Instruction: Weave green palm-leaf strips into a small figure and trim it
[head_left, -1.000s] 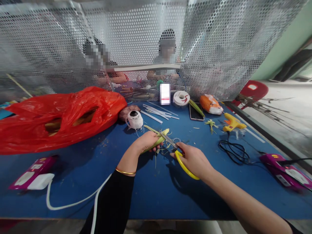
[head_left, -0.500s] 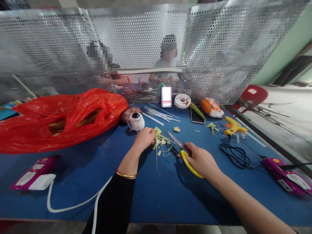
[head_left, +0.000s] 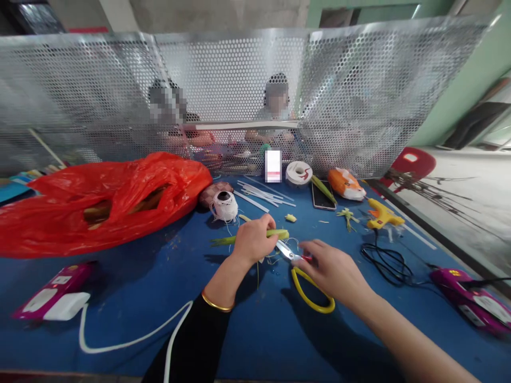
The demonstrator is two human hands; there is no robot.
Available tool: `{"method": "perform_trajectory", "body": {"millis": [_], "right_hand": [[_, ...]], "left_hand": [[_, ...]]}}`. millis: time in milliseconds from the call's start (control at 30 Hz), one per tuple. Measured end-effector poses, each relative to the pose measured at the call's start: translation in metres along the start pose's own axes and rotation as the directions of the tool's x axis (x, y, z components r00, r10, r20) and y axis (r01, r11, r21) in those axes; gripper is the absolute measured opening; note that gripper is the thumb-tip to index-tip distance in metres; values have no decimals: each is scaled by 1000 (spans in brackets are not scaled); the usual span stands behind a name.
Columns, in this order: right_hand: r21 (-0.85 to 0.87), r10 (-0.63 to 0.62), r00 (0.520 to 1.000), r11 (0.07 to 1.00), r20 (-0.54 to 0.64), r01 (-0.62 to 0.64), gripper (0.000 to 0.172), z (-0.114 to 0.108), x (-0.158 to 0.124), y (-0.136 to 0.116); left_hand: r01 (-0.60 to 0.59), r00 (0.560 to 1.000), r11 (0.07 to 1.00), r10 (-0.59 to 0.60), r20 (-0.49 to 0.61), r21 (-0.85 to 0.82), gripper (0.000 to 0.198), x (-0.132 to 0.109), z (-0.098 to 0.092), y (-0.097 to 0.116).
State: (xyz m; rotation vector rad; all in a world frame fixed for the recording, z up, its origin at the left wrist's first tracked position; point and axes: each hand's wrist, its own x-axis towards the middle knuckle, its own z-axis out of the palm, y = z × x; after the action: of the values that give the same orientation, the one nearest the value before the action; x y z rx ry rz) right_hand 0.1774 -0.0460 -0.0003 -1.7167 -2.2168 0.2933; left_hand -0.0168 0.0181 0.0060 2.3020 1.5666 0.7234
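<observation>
My left hand (head_left: 255, 238) is closed around a long green husk-like piece (head_left: 282, 234), which looks like a rolled plant leaf. Its pale cut end points right, and a frayed end trails out to the left. In my right hand (head_left: 331, 266) are scissors (head_left: 286, 250) with yellow-and-red handles. Their blades point up-left to just beside my left fingertips, and the tips are hidden there. Thin pale trimmings lie under and around both hands. A small pale-yellow scrap (head_left: 290, 218) rests on the blue table beyond the blades.
Left lies a red plastic bag (head_left: 175, 178), with a white thread spool (head_left: 225, 206) beside it. White strips (head_left: 263, 194), a ribbon roll (head_left: 299, 173) and a phone (head_left: 322, 196) sit toward the back. A yellow glue gun (head_left: 384, 214) and cable lie right. Perforated sheeting (head_left: 239, 69) stands behind.
My left hand has moved right and slightly down, and the long green piece now shows on both sides of it. The scissors' blades are now right beside that hand. The view has tilted up slightly.
</observation>
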Motion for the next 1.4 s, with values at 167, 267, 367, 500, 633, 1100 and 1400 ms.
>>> {"method": "perform_trajectory", "body": {"millis": [167,267,367,500,633,1100,1400], "right_hand": [[456,-13,990,887,-140,76,32,7,15,3],[562,-23,987,820,-157,109,25,12,19,4],[686,71,994,727,-79,2,25,14,22,10],[820,214,977,559,3,-124,27,12,33,25],[928,433,901,341,-12,-151,39,9,56,39],[719,382,923,627,52,-300,34,58,204,-13],[214,141,990,967,11,-140,32,78,263,-36]], "left_hand": [[-147,989,989,147,19,16,39,-5,2,9],[-199,980,980,199,11,15,48,-6,5,9],[-261,965,965,261,2,19,51,-6,6,8],[-409,898,912,408,-165,24,69,-6,4,11],[-380,845,924,363,-392,36,42,-6,4,14],[75,886,916,-243,-396,-395,57,-5,22,16],[104,876,872,-308,-372,-477,35,-11,26,22]]}}
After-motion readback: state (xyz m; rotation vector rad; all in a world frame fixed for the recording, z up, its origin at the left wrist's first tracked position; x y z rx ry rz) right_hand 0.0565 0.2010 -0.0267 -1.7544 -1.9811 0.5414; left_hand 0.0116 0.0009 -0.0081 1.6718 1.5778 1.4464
